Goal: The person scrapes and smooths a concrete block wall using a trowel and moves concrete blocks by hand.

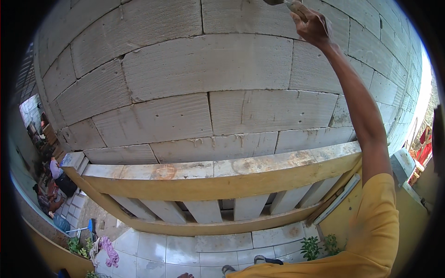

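Note:
High up at the top edge, my right hand (314,27) is closed around the handle of a trowel (295,6). Its metal blade is mostly cut off by the frame, so contact with the wall cannot be made out. Behind the hand rises a wall of large pale grey blocks (208,62), with thin joints and dried mortar drips along the lower rows. Of my left hand (185,275), only the fingers show at the bottom edge, low over the tiles; they look apart and hold nothing visible.
A yellow railing with a stained tile top (194,170) runs along the wall's foot. White floor tiles (181,250) lie below, with green plants (310,248) at right. A pink cloth (109,252) and a blue broom (91,226) are at left, where people sit farther off.

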### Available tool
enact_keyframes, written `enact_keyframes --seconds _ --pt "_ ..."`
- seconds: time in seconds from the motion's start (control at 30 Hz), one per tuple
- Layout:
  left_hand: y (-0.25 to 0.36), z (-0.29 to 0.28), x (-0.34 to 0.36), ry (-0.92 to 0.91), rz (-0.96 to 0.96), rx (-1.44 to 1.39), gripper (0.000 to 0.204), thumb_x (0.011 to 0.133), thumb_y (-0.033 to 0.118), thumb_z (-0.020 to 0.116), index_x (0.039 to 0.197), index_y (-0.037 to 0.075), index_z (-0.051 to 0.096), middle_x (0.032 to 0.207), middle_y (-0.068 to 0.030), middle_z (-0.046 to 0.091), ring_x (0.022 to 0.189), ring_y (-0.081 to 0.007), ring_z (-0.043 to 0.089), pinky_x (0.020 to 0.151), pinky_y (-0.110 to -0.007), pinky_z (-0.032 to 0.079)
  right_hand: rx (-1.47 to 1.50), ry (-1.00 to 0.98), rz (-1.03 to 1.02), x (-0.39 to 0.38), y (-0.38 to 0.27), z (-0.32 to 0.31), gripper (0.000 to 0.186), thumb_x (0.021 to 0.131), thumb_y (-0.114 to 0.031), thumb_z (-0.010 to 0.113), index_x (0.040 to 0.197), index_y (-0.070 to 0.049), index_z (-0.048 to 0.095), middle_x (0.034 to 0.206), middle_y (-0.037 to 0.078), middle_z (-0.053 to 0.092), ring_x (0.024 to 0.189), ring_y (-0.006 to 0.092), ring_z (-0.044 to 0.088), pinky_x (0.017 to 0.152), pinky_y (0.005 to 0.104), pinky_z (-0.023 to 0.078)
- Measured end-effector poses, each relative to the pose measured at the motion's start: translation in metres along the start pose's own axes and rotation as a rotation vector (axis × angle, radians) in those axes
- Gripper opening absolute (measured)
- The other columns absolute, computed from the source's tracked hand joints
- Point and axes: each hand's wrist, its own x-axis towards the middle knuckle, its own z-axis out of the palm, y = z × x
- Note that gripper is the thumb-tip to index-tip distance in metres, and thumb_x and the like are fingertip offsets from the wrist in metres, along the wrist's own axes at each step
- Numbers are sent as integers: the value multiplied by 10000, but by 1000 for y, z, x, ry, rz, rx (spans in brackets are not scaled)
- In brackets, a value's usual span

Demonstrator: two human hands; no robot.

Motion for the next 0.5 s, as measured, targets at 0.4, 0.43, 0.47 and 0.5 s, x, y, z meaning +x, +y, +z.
enact_keyframes --seconds 0.4,0.43,0.47,0.5 --pt "46 27 0 -77 -145 126 255 1022 313 654 1092 95 766 1042 -140 792 874 -305 740 702 -454 579 -133 27 658 -59 88 -41 397 998 -328 682 1384 -237 701 1086 152 794 983 357 772 896 487 609" --pt "35 28 -16 -109 -71 281 249 1023 311 649 1102 109 770 1052 -134 792 890 -310 741 721 -463 583 -125 -44 710 -64 97 -43 397 998 -328 682 1384 -237 701 1086 152 794 983 357 772 896 487 609" --pt "24 27 -31 -151 25 479 245 1025 310 644 1112 122 775 1062 -129 793 906 -316 743 740 -471 588 -94 -121 562 -67 105 -46 403 1000 -332 680 1392 -240 697 1056 158 794 986 353 771 905 481 609" --pt "14 25 -42 -199 122 672 242 1026 308 638 1122 136 780 1072 -124 793 922 -321 745 759 -479 592 -54 -238 448 -71 108 -48 409 1002 -336 678 1399 -243 694 1026 163 794 990 349 771 914 476 610"
